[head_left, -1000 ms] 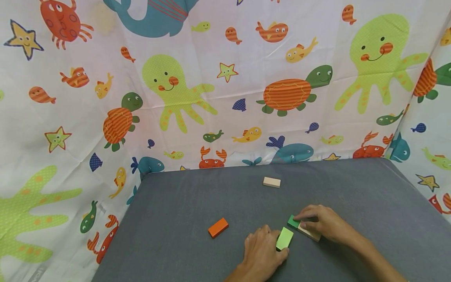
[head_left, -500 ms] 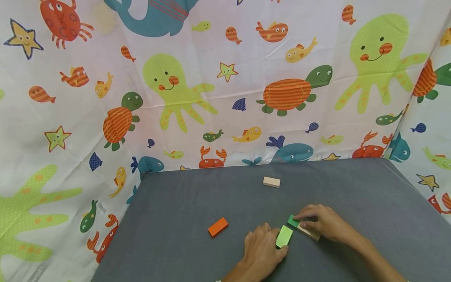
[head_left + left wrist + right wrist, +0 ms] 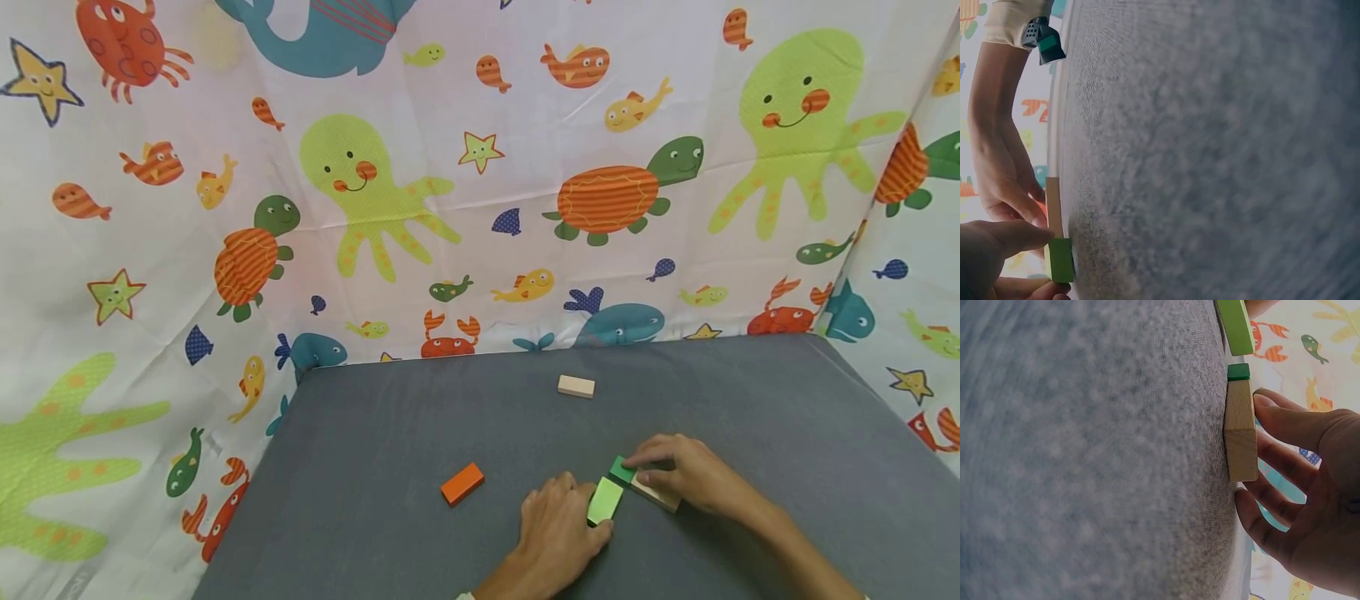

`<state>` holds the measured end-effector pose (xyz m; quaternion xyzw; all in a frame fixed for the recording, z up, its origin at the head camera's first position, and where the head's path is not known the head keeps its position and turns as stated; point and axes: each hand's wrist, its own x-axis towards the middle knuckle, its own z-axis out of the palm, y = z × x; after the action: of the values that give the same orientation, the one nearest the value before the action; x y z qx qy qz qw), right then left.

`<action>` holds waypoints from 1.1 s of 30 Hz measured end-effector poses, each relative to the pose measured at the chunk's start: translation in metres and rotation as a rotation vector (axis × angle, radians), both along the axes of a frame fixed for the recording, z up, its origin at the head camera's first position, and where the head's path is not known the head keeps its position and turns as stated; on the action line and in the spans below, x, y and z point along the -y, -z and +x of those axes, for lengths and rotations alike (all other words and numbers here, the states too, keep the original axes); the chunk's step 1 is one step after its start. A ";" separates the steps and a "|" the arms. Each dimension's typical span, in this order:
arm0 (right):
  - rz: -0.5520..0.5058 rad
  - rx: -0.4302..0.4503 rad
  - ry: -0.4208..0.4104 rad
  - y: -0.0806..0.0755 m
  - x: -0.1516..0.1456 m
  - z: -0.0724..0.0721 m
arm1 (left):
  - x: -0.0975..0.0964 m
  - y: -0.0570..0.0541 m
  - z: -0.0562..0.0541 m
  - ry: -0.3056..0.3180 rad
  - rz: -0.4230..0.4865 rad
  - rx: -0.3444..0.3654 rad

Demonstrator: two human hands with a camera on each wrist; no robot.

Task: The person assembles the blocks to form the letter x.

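Across the grey surface [image 3: 375,467], below the sea-creature curtain [image 3: 420,192], your left hand [image 3: 555,525] pinches the light green block [image 3: 606,502], its long axis slanting away and rightward, far end just beside the dark green block [image 3: 619,468]. Your right hand [image 3: 693,475] touches the nearer wooden block [image 3: 660,497], which runs rightward and toward you; whether those fingers grip, I can't tell.

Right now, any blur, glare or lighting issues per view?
Head: soft, even light, no obvious glare, edges of the light green rectangular block readable; left wrist: grey fabric tabletop badly blurred, darkening towards the right edge; right wrist: same fabric blurred at left, pale wooden rectangular block clearer, printed white fabric curtain bright behind.
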<state>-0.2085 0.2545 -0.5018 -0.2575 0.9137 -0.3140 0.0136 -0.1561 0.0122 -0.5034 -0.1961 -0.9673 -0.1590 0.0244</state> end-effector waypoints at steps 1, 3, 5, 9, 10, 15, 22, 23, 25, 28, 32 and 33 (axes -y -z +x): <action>-0.002 0.000 -0.001 0.000 0.000 0.000 | 0.000 0.000 0.000 0.002 -0.001 -0.002; -0.005 -0.004 -0.004 0.000 -0.001 0.000 | -0.001 -0.001 -0.001 0.004 -0.009 0.000; -0.007 -0.006 -0.007 0.000 -0.001 0.000 | -0.002 -0.002 -0.001 0.009 -0.022 -0.005; -0.011 -0.006 -0.011 0.000 -0.001 0.000 | -0.004 -0.002 -0.003 0.017 -0.045 -0.026; -0.010 -0.004 -0.012 0.000 -0.001 0.000 | -0.004 -0.002 -0.004 0.018 -0.051 -0.033; -0.010 0.002 -0.012 -0.001 -0.002 0.000 | -0.004 -0.003 -0.006 0.023 -0.073 -0.048; -0.019 0.001 -0.008 0.001 -0.002 -0.001 | -0.004 -0.002 -0.010 0.043 -0.077 -0.039; -0.022 -0.003 -0.010 0.001 -0.002 -0.001 | -0.004 -0.002 -0.010 0.043 -0.077 -0.036; -0.028 -0.010 -0.014 0.002 -0.001 -0.001 | -0.005 -0.002 -0.011 0.044 -0.076 -0.034; -0.037 -0.012 -0.016 0.002 -0.001 -0.001 | -0.006 -0.001 -0.012 0.045 -0.076 -0.032; -0.045 0.007 -0.014 0.002 -0.001 -0.001 | -0.007 0.000 -0.013 0.046 -0.086 -0.028; -0.045 0.011 -0.014 0.001 -0.001 -0.001 | -0.008 0.000 -0.013 0.045 -0.090 -0.024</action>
<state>-0.2096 0.2554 -0.5032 -0.2625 0.9045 -0.3357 0.0153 -0.1692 0.0200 -0.5038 -0.2208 -0.9684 -0.1136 0.0235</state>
